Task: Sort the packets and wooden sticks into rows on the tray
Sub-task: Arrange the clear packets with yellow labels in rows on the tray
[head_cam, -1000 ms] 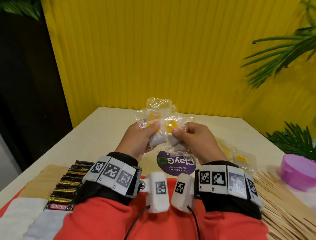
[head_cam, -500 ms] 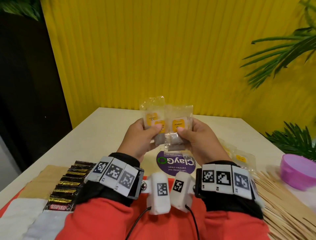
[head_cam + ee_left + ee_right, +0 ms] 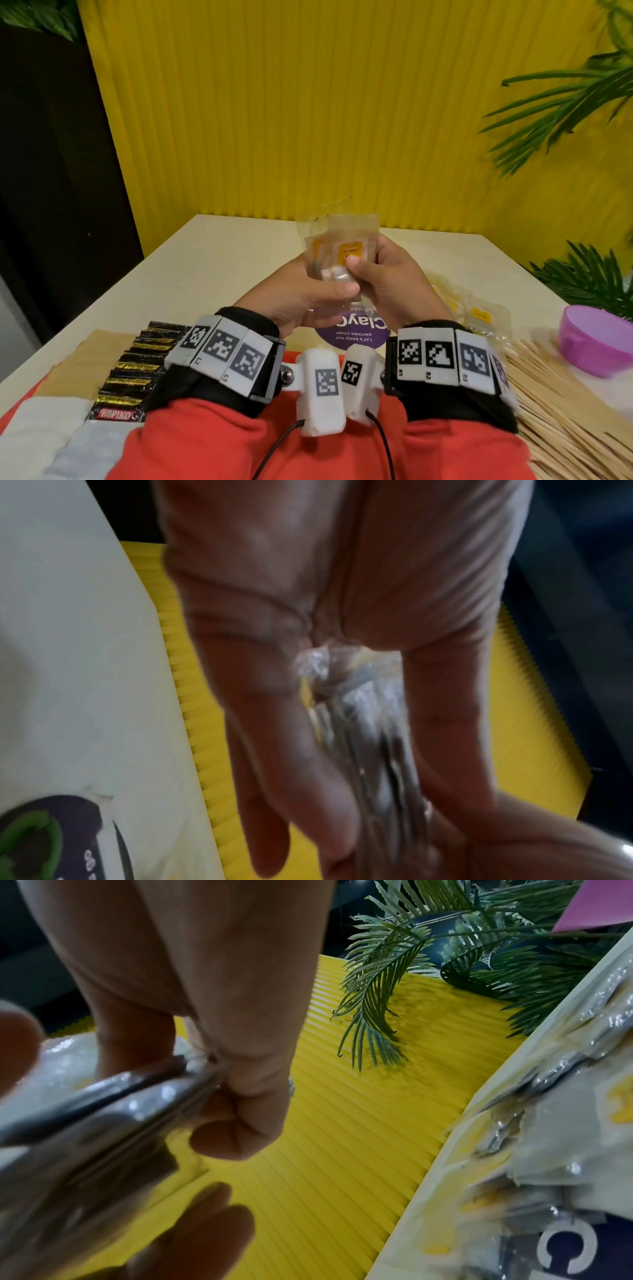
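Item: stack of clear packets (image 3: 342, 253) with orange labels, held upright in the air above the purple round sticker (image 3: 352, 334) on the table (image 3: 212, 274), gathered face to face.

Holder, left: the person's left hand (image 3: 301, 298), fingers curled behind the stack, thumb laid across its lower front edge; the left wrist view shows the packets' edges (image 3: 363, 723) running between thumb and fingers.

Holder, right: the person's right hand (image 3: 390, 284), thumb tip pressed on the orange label of the front packet, fingers curled round the right side of the stack. The right wrist view shows the shiny packet edges (image 3: 103, 1104) clamped at the base of the curled fingers.

Both hands grip the same stack, touching or nearly touching each other at its lower end.

Item: loose clear packets (image 3: 476, 311), orange-labelled, lying in a heap on the table just right of the sticker.

Item: wooden sticks (image 3: 561, 394), a wide flat pile further right of the sticker and nearer the person.

Item: pink bowl (image 3: 596, 339), beyond the sticks, well right of the sticker.

Item: dark Kopiko sachets (image 3: 144, 370), laid in an overlapping row left of the sticker.

Item: white sachets (image 3: 44, 431), at the near left, beside the Kopiko row.

Item: brown surface (image 3: 85, 356) under the Kopiko row; whether it is the tray I cannot tell.
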Action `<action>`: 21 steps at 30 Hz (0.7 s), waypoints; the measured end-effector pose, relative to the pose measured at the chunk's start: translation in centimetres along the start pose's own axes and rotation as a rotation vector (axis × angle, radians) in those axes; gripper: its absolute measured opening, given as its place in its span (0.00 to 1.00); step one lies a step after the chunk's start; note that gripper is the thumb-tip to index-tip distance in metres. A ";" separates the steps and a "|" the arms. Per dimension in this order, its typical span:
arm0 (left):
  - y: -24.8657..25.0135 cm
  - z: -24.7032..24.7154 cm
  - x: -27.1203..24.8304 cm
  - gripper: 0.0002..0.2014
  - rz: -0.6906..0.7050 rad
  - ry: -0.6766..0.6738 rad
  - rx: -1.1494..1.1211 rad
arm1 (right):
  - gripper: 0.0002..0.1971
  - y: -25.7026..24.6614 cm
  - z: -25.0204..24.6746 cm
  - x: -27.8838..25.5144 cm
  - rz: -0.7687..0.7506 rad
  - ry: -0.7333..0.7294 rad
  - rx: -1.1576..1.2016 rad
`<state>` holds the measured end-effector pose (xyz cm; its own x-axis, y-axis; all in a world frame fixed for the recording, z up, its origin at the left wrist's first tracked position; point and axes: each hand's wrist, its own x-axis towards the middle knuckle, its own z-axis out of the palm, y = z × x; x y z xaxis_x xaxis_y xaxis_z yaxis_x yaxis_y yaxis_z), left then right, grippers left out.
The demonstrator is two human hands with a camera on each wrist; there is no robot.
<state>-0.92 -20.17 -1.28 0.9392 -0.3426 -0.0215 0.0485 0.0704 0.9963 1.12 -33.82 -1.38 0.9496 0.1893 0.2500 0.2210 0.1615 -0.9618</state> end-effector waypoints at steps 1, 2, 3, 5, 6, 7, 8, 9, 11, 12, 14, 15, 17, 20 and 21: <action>-0.1 -0.1 0.1 0.19 -0.009 0.015 -0.002 | 0.10 -0.1 0.1 -0.1 -0.007 -0.026 0.012; -0.2 -0.1 0.1 0.17 -0.011 0.032 -0.014 | 0.10 -0.1 0.1 -0.1 -0.010 -0.055 0.024; -0.3 -0.1 0.2 0.16 -0.010 0.043 -0.027 | 0.11 -0.2 0.1 -0.2 -0.008 -0.080 0.040; -0.3 -0.2 0.4 0.15 0.009 0.068 -0.019 | 0.12 -0.3 0.1 -0.4 0.007 -0.118 0.110; -0.3 -0.2 0.4 0.15 0.026 0.078 -0.001 | 0.13 -0.3 0.0 -0.4 0.016 -0.138 0.151; -0.4 -0.2 0.5 0.16 0.042 0.081 0.014 | 0.15 -0.4 0.1 -0.5 0.021 -0.157 0.176; -0.4 -0.3 0.5 0.17 0.056 0.070 0.022 | 0.19 -0.4 0.1 -0.6 0.027 -0.177 0.185; -0.3 -0.3 0.4 0.18 0.068 0.052 0.021 | 0.22 -0.3 0.1 -0.7 0.041 -0.193 0.184; -0.1 -0.2 0.3 0.20 0.086 0.016 0.013 | 0.25 0.0 0.0 -0.7 0.069 -0.223 0.160; 0.0 -0.2 0.3 0.20 0.089 0.006 0.016 | 0.24 0.2 0.0 -0.7 0.084 -0.224 0.132; 0.0 -0.3 0.3 0.22 0.071 0.007 0.041 | 0.21 0.5 0.1 -0.5 0.117 -0.207 0.101; -0.1 -0.3 0.4 0.22 0.056 0.011 0.055 | 0.18 0.6 0.2 -0.5 0.129 -0.208 0.102; -0.3 -0.2 0.5 0.21 0.039 0.021 0.069 | 0.13 0.6 0.4 -0.5 0.140 -0.230 0.111; -0.5 -0.2 0.5 0.17 0.035 0.027 0.061 | 0.12 0.6 0.5 -0.6 0.145 -0.251 0.136; -0.4 -0.3 0.4 0.15 0.027 0.026 0.049 | 0.11 0.6 0.5 -0.5 0.142 -0.237 0.121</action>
<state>-0.44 -20.06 -1.76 0.9484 -0.3170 0.0043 0.0065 0.0328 0.9994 0.64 -33.38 -2.06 0.8874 0.4372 0.1462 0.0475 0.2288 -0.9723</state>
